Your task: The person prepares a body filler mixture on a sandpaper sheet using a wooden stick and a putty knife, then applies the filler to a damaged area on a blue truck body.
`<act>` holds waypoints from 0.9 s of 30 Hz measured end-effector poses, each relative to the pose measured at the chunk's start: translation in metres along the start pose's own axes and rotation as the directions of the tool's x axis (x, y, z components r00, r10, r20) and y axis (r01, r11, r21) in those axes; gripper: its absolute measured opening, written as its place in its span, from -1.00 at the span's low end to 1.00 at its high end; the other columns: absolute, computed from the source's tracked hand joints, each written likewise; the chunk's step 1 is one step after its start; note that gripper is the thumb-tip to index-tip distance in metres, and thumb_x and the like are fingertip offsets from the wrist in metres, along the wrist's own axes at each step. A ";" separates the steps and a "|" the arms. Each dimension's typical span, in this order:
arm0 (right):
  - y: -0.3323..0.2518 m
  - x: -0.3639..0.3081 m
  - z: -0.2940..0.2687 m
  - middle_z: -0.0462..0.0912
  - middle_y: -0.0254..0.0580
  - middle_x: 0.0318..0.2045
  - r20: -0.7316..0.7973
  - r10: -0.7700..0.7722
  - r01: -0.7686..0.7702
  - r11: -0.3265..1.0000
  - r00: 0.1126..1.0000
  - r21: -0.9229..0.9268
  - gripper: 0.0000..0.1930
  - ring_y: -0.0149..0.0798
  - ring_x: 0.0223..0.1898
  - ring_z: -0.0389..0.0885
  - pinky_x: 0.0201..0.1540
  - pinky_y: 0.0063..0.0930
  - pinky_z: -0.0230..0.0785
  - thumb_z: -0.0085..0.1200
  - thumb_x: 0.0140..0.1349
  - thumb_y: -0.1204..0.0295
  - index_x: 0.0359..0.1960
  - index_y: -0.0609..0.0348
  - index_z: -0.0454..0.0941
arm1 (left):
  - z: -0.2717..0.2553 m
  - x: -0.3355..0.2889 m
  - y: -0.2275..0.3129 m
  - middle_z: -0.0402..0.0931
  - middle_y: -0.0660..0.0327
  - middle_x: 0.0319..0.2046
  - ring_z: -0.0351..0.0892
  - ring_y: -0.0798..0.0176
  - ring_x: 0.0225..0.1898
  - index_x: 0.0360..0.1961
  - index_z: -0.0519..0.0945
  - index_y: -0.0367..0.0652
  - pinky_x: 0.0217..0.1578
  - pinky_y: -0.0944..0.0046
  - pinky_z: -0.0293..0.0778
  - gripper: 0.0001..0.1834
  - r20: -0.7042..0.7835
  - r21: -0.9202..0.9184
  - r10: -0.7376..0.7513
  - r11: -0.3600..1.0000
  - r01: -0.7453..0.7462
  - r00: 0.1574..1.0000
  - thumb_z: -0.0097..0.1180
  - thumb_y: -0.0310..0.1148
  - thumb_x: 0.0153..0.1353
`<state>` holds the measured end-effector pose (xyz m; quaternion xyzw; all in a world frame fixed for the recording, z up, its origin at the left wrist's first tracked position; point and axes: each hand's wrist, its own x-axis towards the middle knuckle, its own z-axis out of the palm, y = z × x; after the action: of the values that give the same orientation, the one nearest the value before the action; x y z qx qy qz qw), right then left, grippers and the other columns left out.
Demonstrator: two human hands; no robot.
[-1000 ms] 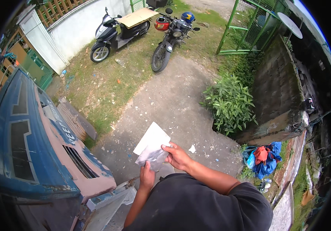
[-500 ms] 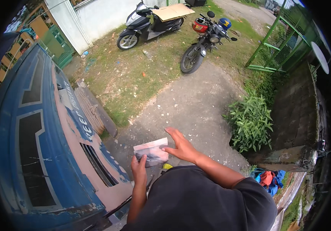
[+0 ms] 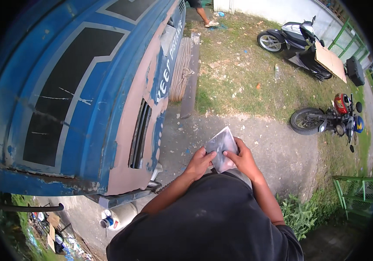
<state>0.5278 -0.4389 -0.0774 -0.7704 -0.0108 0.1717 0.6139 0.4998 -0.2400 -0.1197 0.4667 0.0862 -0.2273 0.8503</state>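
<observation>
A thin, flat plastic packet (image 3: 222,142), greyish and see-through with a pinkish tint, is held in front of my body. Something dark seems to lie inside it, but I cannot make out what. My left hand (image 3: 200,162) grips its left side, thumb on top. From the right, my right hand (image 3: 243,159) grips the other side, its thumb also pressing on the face. The two thumbs are close together near the packet's middle, and the other fingers are mostly hidden beneath.
A blue vehicle body (image 3: 93,78) with a pink patch stands close on my left. Bundled rope (image 3: 180,71) lies past it, near a person's leg (image 3: 202,15). A scooter (image 3: 299,39) and a motorcycle (image 3: 329,119) are parked right. A white bucket (image 3: 123,215) stands behind left.
My view has turned left toward the vehicle. My right hand, earlier raised with fingers stretched at the packet's edge, now grips it along with my left. A person's leg has come into view.
</observation>
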 end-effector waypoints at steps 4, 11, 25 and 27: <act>-0.006 0.043 -0.027 0.66 -0.19 -0.15 0.097 0.041 -0.066 0.959 0.994 0.275 -0.53 -0.37 -0.14 0.62 -0.07 -0.45 0.49 0.27 0.23 0.43 0.12 0.37 0.42 | 0.014 0.045 -0.004 0.61 0.30 -0.21 0.51 0.48 -0.14 -0.08 0.59 -0.27 -0.09 0.37 0.45 -0.79 -0.096 0.399 0.172 0.909 -0.121 0.980 0.12 -0.37 0.37; -0.003 0.148 -0.025 0.66 -0.22 -0.15 0.160 0.056 -0.142 0.786 0.986 0.602 -0.72 -0.35 -0.15 0.65 -0.05 -0.43 0.53 0.16 0.30 0.46 0.01 0.24 0.48 | -0.011 0.079 0.023 0.61 0.28 -0.10 0.56 0.45 -0.11 0.07 0.54 -0.24 -0.06 0.37 0.47 -0.71 -0.413 0.117 0.363 0.931 -0.347 0.835 0.07 -0.35 0.41; -0.051 0.331 0.086 0.66 -0.20 -0.16 0.398 0.090 -0.353 0.663 0.913 0.660 -0.73 -0.35 -0.22 0.65 -0.12 -0.38 0.54 0.10 0.29 0.49 0.01 0.26 0.48 | -0.120 0.083 0.113 0.46 0.15 -0.62 0.28 0.43 -0.78 0.18 0.34 -0.24 -0.78 0.44 0.14 -0.40 -0.598 -0.096 0.223 0.934 -0.345 0.770 -0.10 0.09 0.43; -0.054 0.344 0.101 0.66 -0.21 -0.17 0.452 0.037 -0.360 0.663 0.891 0.656 -0.73 -0.36 -0.21 0.64 -0.11 -0.40 0.52 0.11 0.29 0.50 0.00 0.26 0.49 | -0.112 0.104 0.122 0.45 0.18 -0.65 0.24 0.45 -0.80 0.17 0.34 -0.26 -0.80 0.45 0.11 -0.39 -0.635 0.006 0.212 0.963 -0.270 0.743 -0.05 0.09 0.41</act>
<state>0.8339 -0.2526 -0.1317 -0.4080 0.0187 0.3830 0.8285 0.6562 -0.1220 -0.1264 0.4856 0.3145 0.0575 0.8136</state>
